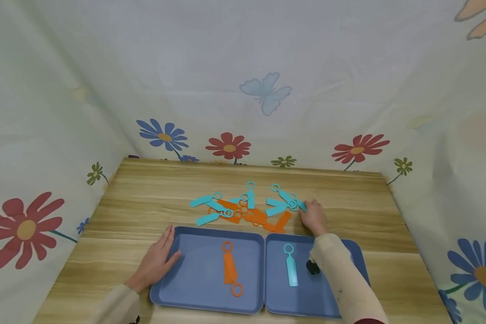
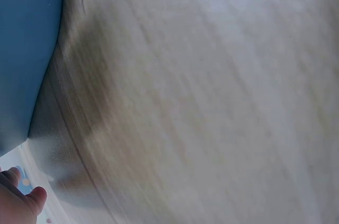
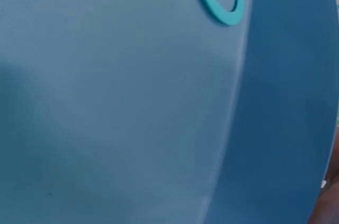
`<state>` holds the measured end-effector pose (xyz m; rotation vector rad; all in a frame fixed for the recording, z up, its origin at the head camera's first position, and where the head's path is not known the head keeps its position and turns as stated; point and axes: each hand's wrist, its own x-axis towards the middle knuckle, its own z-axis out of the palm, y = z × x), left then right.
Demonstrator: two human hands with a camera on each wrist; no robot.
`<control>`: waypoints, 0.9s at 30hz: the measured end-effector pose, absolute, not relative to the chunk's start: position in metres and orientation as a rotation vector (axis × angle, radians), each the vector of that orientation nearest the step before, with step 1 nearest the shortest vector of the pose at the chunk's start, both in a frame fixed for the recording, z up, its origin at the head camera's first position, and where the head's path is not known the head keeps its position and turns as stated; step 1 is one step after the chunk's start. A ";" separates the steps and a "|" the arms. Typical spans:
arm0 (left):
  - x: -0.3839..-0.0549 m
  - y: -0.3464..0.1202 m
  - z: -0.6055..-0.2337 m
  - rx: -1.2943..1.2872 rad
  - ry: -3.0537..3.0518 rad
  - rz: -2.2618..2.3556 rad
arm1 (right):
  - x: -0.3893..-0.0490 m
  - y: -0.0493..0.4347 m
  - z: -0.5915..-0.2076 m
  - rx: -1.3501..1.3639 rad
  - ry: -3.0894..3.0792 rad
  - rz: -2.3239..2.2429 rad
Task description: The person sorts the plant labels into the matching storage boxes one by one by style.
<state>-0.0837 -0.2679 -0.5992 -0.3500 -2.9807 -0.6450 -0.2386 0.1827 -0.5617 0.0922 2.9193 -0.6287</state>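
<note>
My right hand [image 1: 314, 218] reaches over the far side of the right tray and pinches the end of a turquoise ring-ended tag [image 1: 302, 205] at the pile's right edge. Other turquoise tags [image 1: 276, 210] lie against it. Orange tags [image 1: 256, 217] overlap in the middle of the pile. At the left tray's outer left edge, my left hand [image 1: 155, 258] rests with straight fingers and the thumb over the rim. In the left wrist view, part of the left hand [image 2: 21, 203] shows at the lower left corner.
The left blue tray [image 1: 198, 288] holds orange tags [image 1: 230, 267]. Beside it, the right blue tray [image 1: 277, 299] has one visible turquoise tag [image 1: 291, 270]; the right forearm covers part of this tray. Both stand on a wooden table [image 1: 146, 189] before a flowered curtain [image 1: 210, 103].
</note>
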 end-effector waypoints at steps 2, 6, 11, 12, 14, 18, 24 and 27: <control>-0.084 -0.269 -0.599 -0.343 -2.988 -0.641 | -0.239 0.183 -0.563 0.116 2.928 -0.600; -0.085 -0.269 -0.598 -0.336 -2.992 -0.635 | -0.241 0.183 -0.568 0.162 2.969 -0.569; -0.084 -0.270 -0.600 -0.346 -2.979 -0.633 | -0.238 0.184 -0.570 0.209 3.016 -0.591; -0.084 -0.270 -0.601 -0.347 -2.975 -0.634 | -0.237 0.183 -0.570 0.219 3.019 -0.601; -0.081 -0.270 -0.603 -0.344 -2.977 -0.630 | -0.234 0.184 -0.572 0.231 3.020 -0.616; -0.078 -0.271 -0.607 -0.340 -2.978 -0.621 | -0.231 0.184 -0.573 0.258 3.015 -0.656; -0.081 -0.270 -0.601 -0.335 -2.977 -0.603 | -0.235 0.183 -0.567 0.327 3.035 -0.716; -0.084 -0.268 -0.599 -0.351 -2.977 -0.606 | -0.238 0.185 -0.563 0.371 3.001 -0.730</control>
